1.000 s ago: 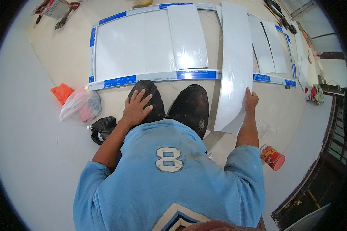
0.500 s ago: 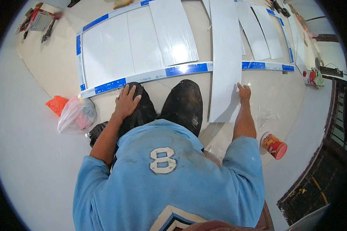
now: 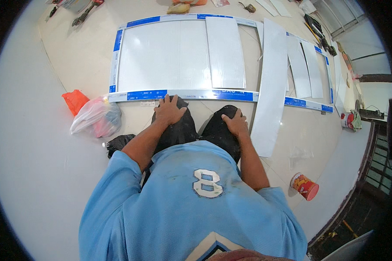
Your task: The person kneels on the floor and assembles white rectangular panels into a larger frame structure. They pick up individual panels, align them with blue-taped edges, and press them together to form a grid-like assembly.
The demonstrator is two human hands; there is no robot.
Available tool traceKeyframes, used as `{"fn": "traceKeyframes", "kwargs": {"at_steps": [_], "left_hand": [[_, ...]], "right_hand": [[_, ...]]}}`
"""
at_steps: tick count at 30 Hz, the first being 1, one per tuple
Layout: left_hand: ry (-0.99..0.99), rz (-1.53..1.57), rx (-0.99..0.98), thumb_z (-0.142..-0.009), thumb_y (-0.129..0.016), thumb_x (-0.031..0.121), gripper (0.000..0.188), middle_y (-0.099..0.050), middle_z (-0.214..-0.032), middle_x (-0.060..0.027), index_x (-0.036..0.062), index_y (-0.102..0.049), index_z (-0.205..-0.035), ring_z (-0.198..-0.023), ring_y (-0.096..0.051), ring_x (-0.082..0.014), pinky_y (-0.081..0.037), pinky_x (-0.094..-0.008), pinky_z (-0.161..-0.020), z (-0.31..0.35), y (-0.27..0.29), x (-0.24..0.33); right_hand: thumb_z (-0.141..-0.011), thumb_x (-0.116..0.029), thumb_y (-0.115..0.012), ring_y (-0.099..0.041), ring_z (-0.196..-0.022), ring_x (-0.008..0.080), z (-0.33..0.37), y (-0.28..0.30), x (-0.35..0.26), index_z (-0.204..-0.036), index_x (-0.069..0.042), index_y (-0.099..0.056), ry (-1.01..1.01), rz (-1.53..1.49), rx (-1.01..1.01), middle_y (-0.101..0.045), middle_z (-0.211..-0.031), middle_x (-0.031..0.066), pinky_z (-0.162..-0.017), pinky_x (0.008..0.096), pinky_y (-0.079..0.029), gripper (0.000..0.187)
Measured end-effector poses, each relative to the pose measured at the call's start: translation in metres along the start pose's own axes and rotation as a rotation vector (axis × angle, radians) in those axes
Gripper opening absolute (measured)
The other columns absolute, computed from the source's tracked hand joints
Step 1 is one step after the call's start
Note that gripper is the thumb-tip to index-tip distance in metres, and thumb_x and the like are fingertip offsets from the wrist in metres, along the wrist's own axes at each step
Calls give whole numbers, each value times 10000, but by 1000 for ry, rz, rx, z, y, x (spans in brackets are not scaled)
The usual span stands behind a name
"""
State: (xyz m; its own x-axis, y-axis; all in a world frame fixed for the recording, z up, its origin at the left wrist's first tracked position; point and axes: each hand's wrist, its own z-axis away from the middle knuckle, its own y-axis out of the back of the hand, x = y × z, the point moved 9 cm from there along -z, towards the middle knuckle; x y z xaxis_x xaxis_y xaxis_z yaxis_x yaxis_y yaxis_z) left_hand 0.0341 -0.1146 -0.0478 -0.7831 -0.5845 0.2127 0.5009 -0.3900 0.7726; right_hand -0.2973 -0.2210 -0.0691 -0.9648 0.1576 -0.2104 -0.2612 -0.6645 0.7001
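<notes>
Fingers (image 3: 167,100) of left hand (image 3: 169,114) and right hand (image 3: 237,125) rest spread on dark knees (image 3: 215,121) (a long white panel (image 3: 271,87) lies nearby).

From where I stand, the right hand (image 3: 237,123) has let go of the long white panel (image 3: 271,82). It was at the panel's near right edge before; now it rests on the right knee (image 3: 215,122), fingers bent over the top, apart from the panel. The right forearm (image 3: 253,165) has swung inward with it. The shadow by the panel's near end has gone, leaving that end evenly lit.
</notes>
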Motion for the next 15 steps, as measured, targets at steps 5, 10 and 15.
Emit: {"fn": "traceKeyframes", "kwargs": {"at_steps": [5, 10, 15], "left_hand": [[-12, 14, 9, -965, -599, 620, 869, -274, -1706, -241, 156, -346, -1655, -1545, -292, -493, -329, -713, -1145, 2, 1, -3], [-15, 11, -7, -973, -596, 604, 856, -256, -1716, -241, 149, -346, -1654, -1546, -291, -488, -325, -707, -1150, 4, 3, 1], [1, 18, -16, -975, -601, 597, 847, -249, -1719, -244, 156, -350, -1653, -1551, -280, -494, -323, -712, -1148, 3, 3, 1]], "right_hand": [[-893, -716, -650, -475, -1391, 566, 3, 3, -5, -1663, -69, -234, 32, 14, 28, -403, -1543, 385, -1143, 626, -414, 1089], [-924, -713, -600, -488, -1390, 554, 0, 1, -2, -1644, -63, -272, 21, -11, 45, -435, -1521, 394, -1149, 623, -409, 1024], [-938, -705, -588, -502, -1384, 545, -2, 4, -5, -1632, -59, -293, 41, 8, 59, -462, -1502, 393, -1152, 607, -414, 993]]}}
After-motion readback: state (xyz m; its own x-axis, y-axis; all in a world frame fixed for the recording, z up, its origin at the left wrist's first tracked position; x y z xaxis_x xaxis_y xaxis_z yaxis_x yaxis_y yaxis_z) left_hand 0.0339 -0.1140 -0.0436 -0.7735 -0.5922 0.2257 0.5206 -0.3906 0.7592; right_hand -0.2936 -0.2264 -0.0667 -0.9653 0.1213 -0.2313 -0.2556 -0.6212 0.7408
